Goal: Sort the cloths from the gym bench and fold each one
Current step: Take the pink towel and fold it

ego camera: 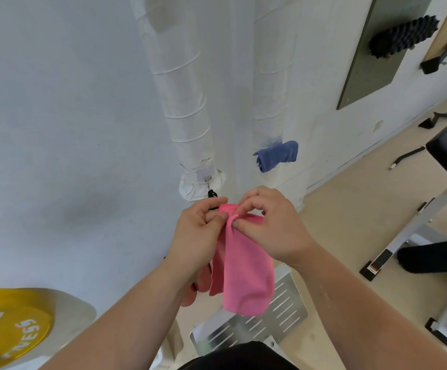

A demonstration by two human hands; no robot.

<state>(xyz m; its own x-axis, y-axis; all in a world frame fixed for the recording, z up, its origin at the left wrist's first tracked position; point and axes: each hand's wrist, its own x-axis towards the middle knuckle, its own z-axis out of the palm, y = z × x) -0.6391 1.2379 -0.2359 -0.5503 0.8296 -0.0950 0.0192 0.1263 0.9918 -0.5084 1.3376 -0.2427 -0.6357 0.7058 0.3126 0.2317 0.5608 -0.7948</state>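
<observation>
Pink cloth (243,268), seemingly light and limp, hung in the air between the left hand (198,233) and right hand (273,228), both pinched closed on its bunched top edge, likely best gripped at the corners.

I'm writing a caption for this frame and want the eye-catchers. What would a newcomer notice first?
The pink cloth at centre, hanging down from the left hand and right hand, which pinch its top edge close together. Next, the bright yellow weight plate at lower left, and a blue cloth by the white wall behind.
</observation>
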